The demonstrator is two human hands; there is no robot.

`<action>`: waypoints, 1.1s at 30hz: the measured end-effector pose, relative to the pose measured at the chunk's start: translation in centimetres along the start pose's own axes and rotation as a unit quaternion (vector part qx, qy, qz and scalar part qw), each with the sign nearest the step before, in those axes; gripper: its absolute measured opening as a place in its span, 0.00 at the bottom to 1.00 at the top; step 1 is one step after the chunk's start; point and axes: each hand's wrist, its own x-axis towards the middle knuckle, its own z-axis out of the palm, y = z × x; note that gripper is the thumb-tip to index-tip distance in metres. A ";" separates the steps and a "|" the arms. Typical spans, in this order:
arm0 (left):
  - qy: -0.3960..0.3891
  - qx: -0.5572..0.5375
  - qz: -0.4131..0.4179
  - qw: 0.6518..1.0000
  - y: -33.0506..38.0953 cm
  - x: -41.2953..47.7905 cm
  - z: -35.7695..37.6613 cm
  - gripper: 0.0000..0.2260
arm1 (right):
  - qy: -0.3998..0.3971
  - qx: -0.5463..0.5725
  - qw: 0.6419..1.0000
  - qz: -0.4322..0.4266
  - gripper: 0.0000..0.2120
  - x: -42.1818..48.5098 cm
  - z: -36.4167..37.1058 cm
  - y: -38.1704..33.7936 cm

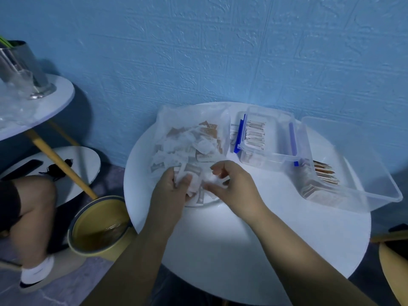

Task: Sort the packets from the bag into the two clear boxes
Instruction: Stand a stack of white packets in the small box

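Packets (195, 185) pinched by left hand (171, 192) and right hand (235, 184) (at bag (187, 120) mouth).

**Round white table: contents**

Round white table (220, 250), set against a blue wall.

- Clear plastic bag (172, 120), far-left part of the top, lying flat and open towards the near edge. It holds a loose heap of white and brown packets (205, 131).
- Small clear box (267, 138) with blue clips, at the far edge just beside the bag. Packets stand on edge inside it.
- Large clear box (353, 173), at the right edge and touching the small box. Packets are stacked at its left end.
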 end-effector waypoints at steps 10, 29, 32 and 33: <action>0.048 0.097 0.027 0.994 -0.9 0.2 -1.3 0.05 | -0.054 -0.227 0.972 -0.019 0.24 -0.8 0.6 1.2; -0.070 -0.111 -0.044 0.990 1.0 -2.0 7.0 0.11 | 0.027 0.239 0.967 0.085 0.12 -4.1 -4.8 0.6; -0.110 -0.064 0.021 0.992 1.2 -3.1 8.2 0.09 | 0.093 0.192 0.973 0.090 0.18 -5.2 -5.4 2.0; -0.116 -0.039 0.042 0.992 1.0 -3.3 8.7 0.09 | 0.110 0.176 0.974 0.088 0.21 -5.6 -5.6 2.5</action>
